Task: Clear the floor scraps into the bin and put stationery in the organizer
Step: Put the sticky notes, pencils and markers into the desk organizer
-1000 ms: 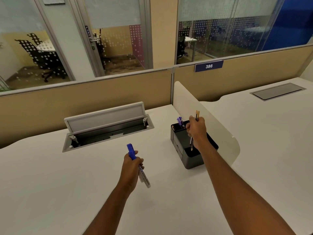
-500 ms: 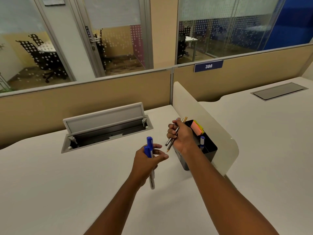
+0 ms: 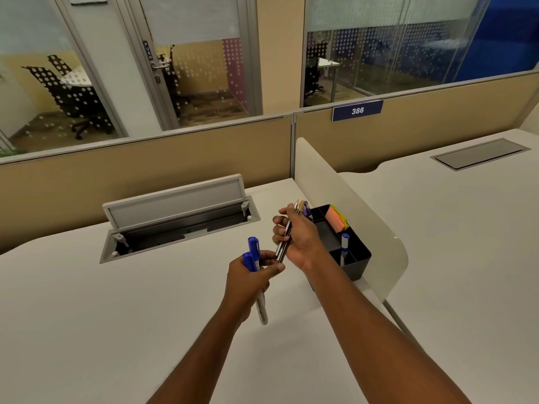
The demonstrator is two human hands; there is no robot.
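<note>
A black desk organizer (image 3: 354, 259) stands on the white desk against the low divider. It holds pink and yellow sticky notes (image 3: 335, 219) and a blue-capped marker (image 3: 344, 246). My right hand (image 3: 297, 239) is just left of the organizer, closed on a bundle of pencils (image 3: 284, 244) that point up and away. My left hand (image 3: 250, 279) is below it, closed on two blue-capped markers (image 3: 254, 258) held upright, its fingertips close to the lower ends of the pencils. No floor or bin is in view.
An open cable tray (image 3: 178, 225) with a raised lid is set into the desk (image 3: 102, 316) to the left. A rounded white divider (image 3: 358, 211) separates this desk from the neighbouring one (image 3: 466, 228). Tan partition panels run along the back.
My right hand drew back from over the organizer toward me with the pencils. My left hand rose and moved right with the markers, and the two hands have come together.
</note>
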